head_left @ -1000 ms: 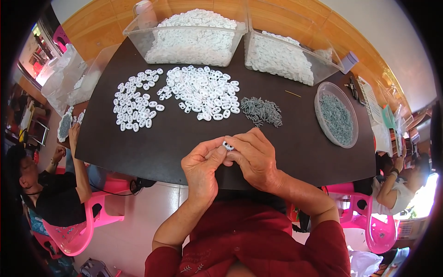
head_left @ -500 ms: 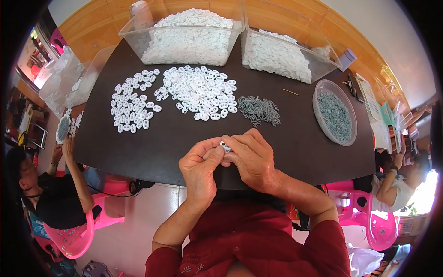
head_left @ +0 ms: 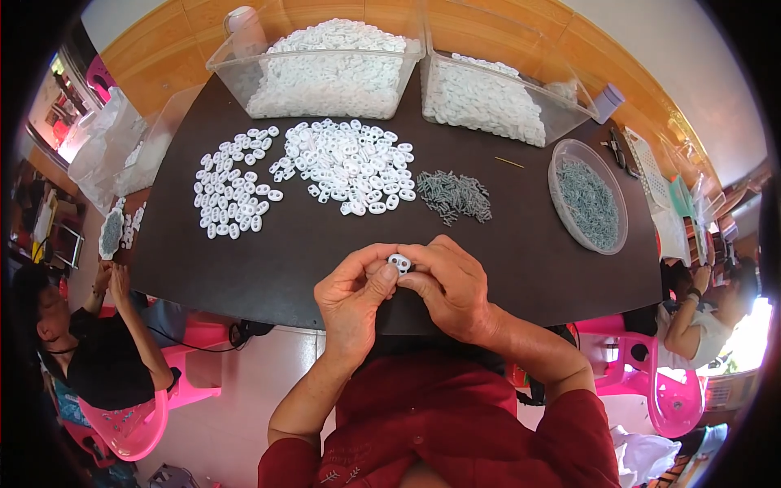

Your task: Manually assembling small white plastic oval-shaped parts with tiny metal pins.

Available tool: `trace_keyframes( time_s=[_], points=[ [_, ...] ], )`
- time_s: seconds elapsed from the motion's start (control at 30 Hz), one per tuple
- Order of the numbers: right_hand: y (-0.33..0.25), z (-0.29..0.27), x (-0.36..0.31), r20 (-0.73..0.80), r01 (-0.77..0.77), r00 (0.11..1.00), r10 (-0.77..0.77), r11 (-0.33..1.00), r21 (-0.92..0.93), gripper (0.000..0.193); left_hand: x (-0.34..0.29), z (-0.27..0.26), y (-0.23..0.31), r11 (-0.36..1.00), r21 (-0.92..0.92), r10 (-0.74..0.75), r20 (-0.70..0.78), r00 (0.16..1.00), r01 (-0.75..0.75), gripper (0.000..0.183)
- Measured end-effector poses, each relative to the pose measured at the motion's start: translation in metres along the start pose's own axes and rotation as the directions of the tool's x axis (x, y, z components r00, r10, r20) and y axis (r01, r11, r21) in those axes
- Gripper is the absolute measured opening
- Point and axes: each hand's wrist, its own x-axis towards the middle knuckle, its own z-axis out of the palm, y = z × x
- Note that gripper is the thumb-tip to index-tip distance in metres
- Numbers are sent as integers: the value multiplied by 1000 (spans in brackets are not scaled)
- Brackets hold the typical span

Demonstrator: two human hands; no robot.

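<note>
A small white oval plastic piece with two dark holes (head_left: 399,263) is pinched between the fingers of both my hands, just above the near part of the dark table. The thumb and fingers of my left hand (head_left: 350,297) close on its left side. My right hand (head_left: 453,289) grips it from the right, thumb below and index finger above. Whether a smaller part is also in my fingers is hidden. Beyond my hands lie a heap of similar white pieces (head_left: 350,163), a spread-out group of them (head_left: 232,195) to the left, and a pile of short grey rod-like parts (head_left: 454,196).
Two clear bins (head_left: 325,85) (head_left: 488,102) full of white pieces stand at the back. A round clear tub (head_left: 587,195) of grey parts sits at right, near pliers-like tools (head_left: 622,154) and a thin yellowish stick (head_left: 509,162). People sit at both sides on pink chairs.
The white piece has turned in my fingers, so its two-holed face shows more fully. My right fingers have shifted slightly. The person at left has drawn a hand back from a small tray.
</note>
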Motion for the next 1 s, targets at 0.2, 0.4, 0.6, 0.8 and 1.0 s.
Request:
trace_keyframes(
  time_s=[0.2,0.4,0.6,0.8,1.0],
  points=[
    [2,-4,-3,41,-155,988,151,981,121,29,0,-4,2,999,23,-29,39,999,28,21],
    [-6,-6,-2,38,-277,960,276,932,234,24,-3,-4,2,996,80,37,83,996,-44,25],
    [-8,-3,-5,62,-426,893,446,792,437,16,-5,-8,9,965,231,91,144,985,-123,28],
    [-7,-5,-5,101,-445,888,449,782,436,15,-5,-11,8,962,257,53,165,985,-95,29],
    [-7,-2,-6,81,-416,905,418,826,380,18,-8,-10,3,965,230,101,129,986,-129,27]
  ],
)
